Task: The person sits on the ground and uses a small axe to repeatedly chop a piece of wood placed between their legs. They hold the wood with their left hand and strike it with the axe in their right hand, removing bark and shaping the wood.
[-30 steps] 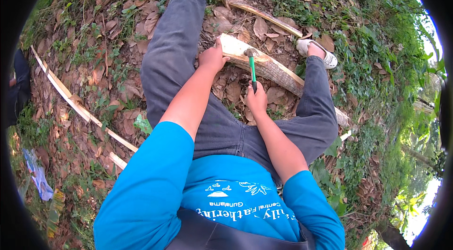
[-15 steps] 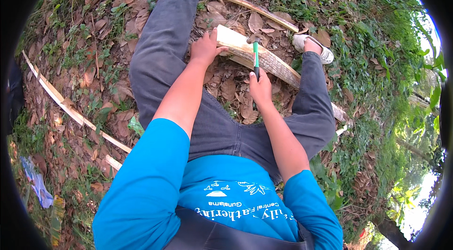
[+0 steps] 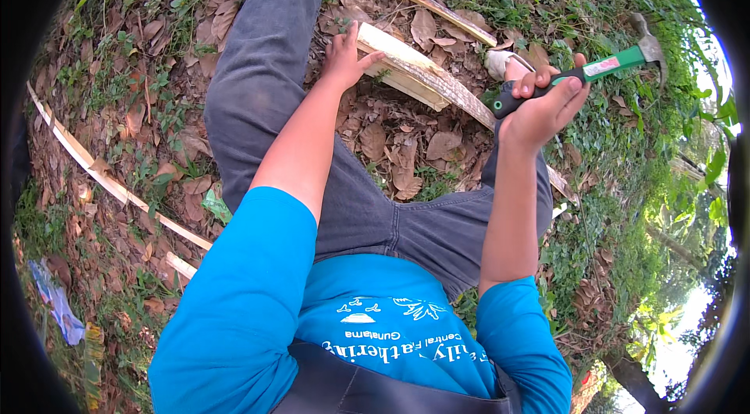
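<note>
Brown fallen leaves and low green plants cover the ground (image 3: 137, 129), which curves away on the right to brighter foliage (image 3: 672, 258) and a dark trunk (image 3: 634, 383) low down. Thin strips of sawn wood lie about: a long pale strip (image 3: 109, 181) at the left, a shorter bark-edged strip (image 3: 437, 9) beyond the work, and a stub of pale wood (image 3: 181, 265) beside the blue sleeve. Farther left rests a crumpled bluish plastic sheet (image 3: 56, 305).

Between the legs in dark grey trousers (image 3: 266, 86) is a bark-edged wooden slab (image 3: 426, 69), with a paler wooden piece (image 3: 410, 87) showing along its near side. It slants away to the right from the left hand (image 3: 342, 64), its far part hidden behind the right forearm and leg. At the slab's left end, the thumb and forefinger of that hand are spread, touching its corner; how hard they press cannot be told.

The right hand (image 3: 543, 111) has its fingers curled tightly round the black grip of a green claw hammer (image 3: 613, 64), held up clear of the wood, its steel head pointing to the upper right.
</note>
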`<move>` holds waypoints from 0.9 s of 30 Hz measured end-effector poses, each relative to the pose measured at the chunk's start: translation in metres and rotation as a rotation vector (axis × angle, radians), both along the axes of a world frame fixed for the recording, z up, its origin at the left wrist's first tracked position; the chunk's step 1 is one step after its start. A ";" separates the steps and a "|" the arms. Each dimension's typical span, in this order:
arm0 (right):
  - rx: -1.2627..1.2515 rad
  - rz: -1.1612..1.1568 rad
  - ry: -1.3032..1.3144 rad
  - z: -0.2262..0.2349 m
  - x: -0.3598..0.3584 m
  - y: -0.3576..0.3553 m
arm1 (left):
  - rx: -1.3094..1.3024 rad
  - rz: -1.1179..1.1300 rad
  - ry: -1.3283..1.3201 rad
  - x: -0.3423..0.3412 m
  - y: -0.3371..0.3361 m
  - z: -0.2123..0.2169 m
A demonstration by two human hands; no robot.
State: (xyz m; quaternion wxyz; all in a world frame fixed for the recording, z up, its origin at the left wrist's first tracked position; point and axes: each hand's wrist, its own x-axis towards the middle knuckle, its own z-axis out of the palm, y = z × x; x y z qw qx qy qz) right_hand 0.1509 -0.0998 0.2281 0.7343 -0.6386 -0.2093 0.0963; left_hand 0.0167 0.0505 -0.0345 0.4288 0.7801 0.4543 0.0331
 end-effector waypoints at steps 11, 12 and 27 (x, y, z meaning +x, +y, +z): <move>-0.620 0.316 0.389 -0.077 0.017 -0.039 | -0.013 -0.020 -0.067 -0.001 -0.002 -0.005; -0.561 0.292 0.330 -0.047 0.017 -0.029 | -0.011 -0.016 -0.062 -0.003 -0.003 -0.008; -1.290 0.661 0.173 -0.119 0.058 -0.022 | -0.014 -0.026 -0.081 0.007 -0.004 -0.009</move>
